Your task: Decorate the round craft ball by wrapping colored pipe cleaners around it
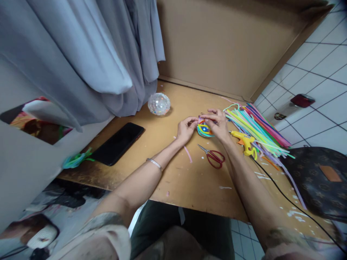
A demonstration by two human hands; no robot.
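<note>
While both arms reach from the bottom of the frame, the two hands meet right of its centre, at a small colourful piece above the table. The left hand has its thumb and fingertips brought close together at the piece's left upper edge, in a pinch. The right hand bends over the upper right side and has hold of it between thumb and forefinger, while its other fingers stay loose; how firm this grip is, I cannot tell. The piece shows yellow, blue, orange and turquoise. Just below it lie the red-handled scissors, and to their left a pink strip. On the right of the frame, a yellow glue gun lies beside many coloured stems. A clear ball sits above the centre, and a black phone lies left of the centre.
</note>
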